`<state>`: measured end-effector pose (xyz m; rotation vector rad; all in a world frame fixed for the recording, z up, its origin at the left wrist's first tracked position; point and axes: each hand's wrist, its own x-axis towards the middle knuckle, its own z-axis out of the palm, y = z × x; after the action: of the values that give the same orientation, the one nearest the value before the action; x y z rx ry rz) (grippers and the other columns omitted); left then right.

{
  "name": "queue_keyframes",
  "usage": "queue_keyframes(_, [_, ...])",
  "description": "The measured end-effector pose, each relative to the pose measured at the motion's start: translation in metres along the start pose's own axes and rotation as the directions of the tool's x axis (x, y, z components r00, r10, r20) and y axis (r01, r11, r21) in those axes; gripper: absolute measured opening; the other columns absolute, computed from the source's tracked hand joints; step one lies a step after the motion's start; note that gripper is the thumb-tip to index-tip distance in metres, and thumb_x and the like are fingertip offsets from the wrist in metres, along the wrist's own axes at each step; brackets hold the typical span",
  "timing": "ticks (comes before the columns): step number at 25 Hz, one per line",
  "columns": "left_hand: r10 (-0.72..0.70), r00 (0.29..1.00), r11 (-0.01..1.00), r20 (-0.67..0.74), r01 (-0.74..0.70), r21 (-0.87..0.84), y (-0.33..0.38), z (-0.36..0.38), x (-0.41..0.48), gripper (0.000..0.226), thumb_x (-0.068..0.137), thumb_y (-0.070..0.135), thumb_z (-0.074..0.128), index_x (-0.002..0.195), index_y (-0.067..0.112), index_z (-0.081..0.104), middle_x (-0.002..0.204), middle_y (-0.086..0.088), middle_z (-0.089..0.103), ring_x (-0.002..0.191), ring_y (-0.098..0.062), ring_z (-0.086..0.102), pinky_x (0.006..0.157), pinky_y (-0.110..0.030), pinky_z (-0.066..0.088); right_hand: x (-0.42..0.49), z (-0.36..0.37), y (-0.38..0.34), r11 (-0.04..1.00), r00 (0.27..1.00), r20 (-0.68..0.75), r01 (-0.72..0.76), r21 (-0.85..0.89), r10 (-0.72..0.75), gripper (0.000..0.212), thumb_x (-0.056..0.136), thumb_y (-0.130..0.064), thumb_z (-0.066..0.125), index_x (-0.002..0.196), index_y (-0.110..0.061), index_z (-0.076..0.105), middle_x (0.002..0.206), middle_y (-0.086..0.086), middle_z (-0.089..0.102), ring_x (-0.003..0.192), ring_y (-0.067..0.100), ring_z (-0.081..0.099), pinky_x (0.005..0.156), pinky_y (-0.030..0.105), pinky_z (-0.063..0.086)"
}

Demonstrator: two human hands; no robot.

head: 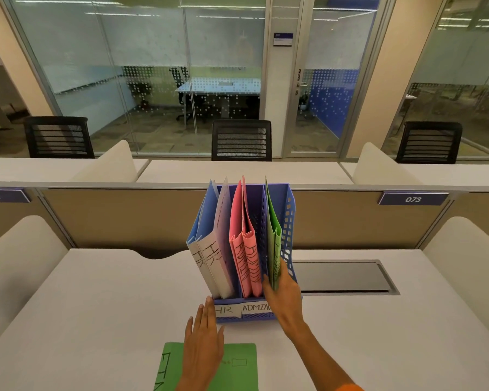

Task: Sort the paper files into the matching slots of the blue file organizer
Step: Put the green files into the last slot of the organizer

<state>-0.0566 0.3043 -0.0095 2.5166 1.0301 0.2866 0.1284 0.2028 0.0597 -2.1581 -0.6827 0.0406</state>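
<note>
Head view, single entry.

- Item: blue file organizer [290, 221], upright on the bench [96, 306], directly ahead of the person, open side facing them. Three slots.
- Left slot, label HR [226, 310]: white files [212, 258].
- Middle slot, label ADMIN [256, 307]: pink files [246, 249].
- Right slot: upright green file [273, 230]. Its label is hidden behind the wrist.
- Right hand [283, 294]: pinches the near edge of the upright green file, thumb on one face and fingers on the other.
- Left hand [203, 342]: fingers straight and slightly spread over the flat green file [237, 373]. Contact cannot be told. Fingertips are near the organizer's front left corner.
- Flat green file: lies at the bench's near edge, long axis running from the person toward the organizer.
- Key relation, as judged: the left hand is nearer this file, and its likely slot lies ahead and to the right, where the right hand is occupied.
</note>
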Motion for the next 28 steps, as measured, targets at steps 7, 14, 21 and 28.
queue_keyframes(7, [-0.103,0.995,0.992,0.013,0.103,-0.072,-0.037,-0.018,-0.046,0.073,0.093,0.027,0.055,0.153,0.013,0.016,0.161,0.000,0.017,0.146,-0.022,0.028,0.112,-0.036,0.035,-0.109,-0.022,0.007,0.993,0.999,-0.032,-0.002,0.118,0.005,0.079,0.083,-0.031,0.068,0.147,-0.021,0.024,0.143,-0.006,0.040,0.133,0.016,0.039,0.105,0.032,0.041])
queue_keyframes(14, [-0.493,0.870,0.819,0.010,0.469,-0.330,-0.106,-0.031,-0.143,0.061,0.078,0.010,0.073,0.134,0.004,0.050,0.136,-0.019,0.052,0.124,-0.037,0.051,0.103,-0.046,0.040,-0.247,0.004,0.056,0.982,0.953,0.269,-0.167,0.088,0.138,0.056,0.066,-0.078,0.047,0.109,-0.080,0.011,0.116,-0.009,0.062,0.108,0.017,0.062,0.085,0.026,0.052])
queue_keyframes(21, [-0.578,0.790,0.681,0.205,0.605,-0.412,-0.113,-0.035,-0.183,0.062,0.066,0.017,0.085,0.119,0.003,0.056,0.107,-0.017,0.064,0.097,-0.032,0.061,0.086,-0.036,0.047,-0.286,-0.005,0.042,0.944,0.813,0.488,-0.322,-0.077,0.317,0.102,0.033,-0.098,0.035,0.107,-0.028,0.036,0.104,-0.002,0.062,0.081,0.010,0.059,0.066,0.006,0.041])
queue_keyframes(28, [-0.477,0.833,0.561,0.281,0.535,-0.632,-0.091,-0.051,-0.196,0.058,0.051,0.016,0.093,0.099,0.008,0.061,0.092,-0.007,0.071,0.089,-0.027,0.068,0.071,-0.031,0.050,-0.298,-0.021,0.024,0.916,0.823,0.424,-0.401,-0.037,0.377,0.059,0.056,-0.067,0.074,0.091,-0.033,0.041,0.108,0.000,0.067,0.074,-0.006,0.058,0.062,-0.001,0.040])
